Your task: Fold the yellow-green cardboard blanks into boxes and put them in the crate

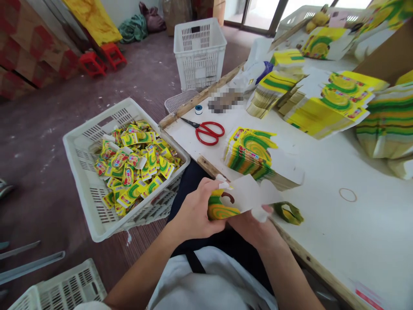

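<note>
- Holding an open yellow-and-green carton [222, 209] firmly in the left hand [200, 211], nearest of all, over the lap just beside the table's near edge.
- Bringing the right hand [253, 230] against the carton's pale flaps, hiding most of the fingers and leaving this grip impossible to tell as narrow or wide.
- Showing unclosed flaps, so apparently being only partway through forming this carton.
- Standing near left, at floor level, a white slotted crate [61, 277], not revealing any contents.
- Filling much of a larger white crate [86, 176], left of the hands, loose yellow-and-green packs [138, 163], seemingly being the finished share, some showing pale flaps.
- Waiting on the white table [364, 232], just beyond the hands, a stack of flat cartons [248, 153], apparently remaining to be worked.
- Lying beyond, to the left, red-handled scissors [209, 132] and a small spool [198, 110].
- Resting farther right, bigger carton stacks [332, 103], suggesting plenty left.
- Standing far off on the floor, a tall white crate [201, 51], hiding its bottom from view.
</note>
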`<act>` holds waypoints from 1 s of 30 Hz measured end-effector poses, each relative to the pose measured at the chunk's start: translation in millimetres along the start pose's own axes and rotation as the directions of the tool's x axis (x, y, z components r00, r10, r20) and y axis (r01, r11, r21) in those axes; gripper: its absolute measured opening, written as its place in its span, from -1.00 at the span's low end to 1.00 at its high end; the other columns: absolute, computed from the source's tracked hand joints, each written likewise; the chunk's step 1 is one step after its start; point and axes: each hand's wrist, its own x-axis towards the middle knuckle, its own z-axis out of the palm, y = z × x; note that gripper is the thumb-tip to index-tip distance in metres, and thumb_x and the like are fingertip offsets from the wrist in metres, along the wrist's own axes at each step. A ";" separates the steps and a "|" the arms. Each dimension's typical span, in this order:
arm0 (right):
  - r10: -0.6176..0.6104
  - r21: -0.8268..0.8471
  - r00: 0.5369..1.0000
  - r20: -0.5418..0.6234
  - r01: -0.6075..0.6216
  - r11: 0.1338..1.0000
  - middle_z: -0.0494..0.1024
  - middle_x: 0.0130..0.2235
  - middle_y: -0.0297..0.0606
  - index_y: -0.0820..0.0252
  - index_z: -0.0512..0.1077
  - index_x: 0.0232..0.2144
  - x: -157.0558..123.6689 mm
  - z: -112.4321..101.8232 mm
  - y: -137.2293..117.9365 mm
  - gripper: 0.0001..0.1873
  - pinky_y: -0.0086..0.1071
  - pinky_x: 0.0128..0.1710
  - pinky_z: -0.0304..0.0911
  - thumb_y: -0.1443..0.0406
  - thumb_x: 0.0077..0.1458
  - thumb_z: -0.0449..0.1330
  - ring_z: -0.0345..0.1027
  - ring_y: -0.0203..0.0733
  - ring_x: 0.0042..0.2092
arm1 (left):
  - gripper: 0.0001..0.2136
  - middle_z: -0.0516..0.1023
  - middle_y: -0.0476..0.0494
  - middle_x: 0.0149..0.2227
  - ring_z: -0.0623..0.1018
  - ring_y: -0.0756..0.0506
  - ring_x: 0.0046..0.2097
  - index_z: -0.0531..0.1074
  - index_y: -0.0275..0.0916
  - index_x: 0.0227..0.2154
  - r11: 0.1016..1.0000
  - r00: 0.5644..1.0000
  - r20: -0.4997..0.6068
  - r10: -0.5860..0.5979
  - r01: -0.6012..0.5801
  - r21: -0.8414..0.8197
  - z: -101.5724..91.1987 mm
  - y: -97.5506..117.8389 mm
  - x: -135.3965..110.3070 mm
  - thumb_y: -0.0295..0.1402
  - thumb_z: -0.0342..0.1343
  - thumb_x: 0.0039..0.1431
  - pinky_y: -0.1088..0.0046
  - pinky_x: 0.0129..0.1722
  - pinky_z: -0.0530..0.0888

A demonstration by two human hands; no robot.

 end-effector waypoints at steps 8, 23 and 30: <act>0.234 0.440 0.948 0.218 -0.309 0.843 0.58 0.04 -0.20 -0.07 0.38 0.14 0.4 1.1 1.0 -0.40 0.03 0.19 0.24 -0.12 0.11 0.17 0.34 0.01 0.19 | -0.46 0.39 -0.15 -0.06 0.52 -0.22 -0.08 0.17 -0.11 -0.07 0.994 0.994 0.102 -0.024 0.012 0.110 3.8 3.9 1.6 -0.53 0.11 -0.20 0.23 -0.14 0.50; -0.159 -0.201 0.969 -0.190 0.120 0.972 0.53 0.13 -0.25 -0.01 0.40 0.17 -4.0 -6.3 14.5 -0.43 -0.15 0.15 0.35 0.49 0.17 0.02 0.42 -0.09 0.15 | -0.37 0.37 -0.33 0.05 0.46 -0.32 0.07 0.10 -0.21 0.05 0.949 0.970 -0.121 -0.210 0.232 0.212 22.1 2.1 0.4 -0.42 0.25 -0.09 0.03 0.02 0.44; -0.209 -0.319 0.965 0.156 0.250 0.914 0.22 0.35 -0.16 -0.01 0.40 0.17 -3.3 -23.1 13.5 -0.49 -0.14 0.19 0.30 0.41 0.21 0.06 0.22 -0.05 0.29 | -0.53 0.56 -0.19 -0.11 0.57 -0.23 -0.09 0.33 -0.21 -0.09 0.954 0.983 -0.031 -0.184 0.186 0.236 -6.4 -5.5 0.5 -0.39 0.28 -0.12 0.18 -0.07 0.51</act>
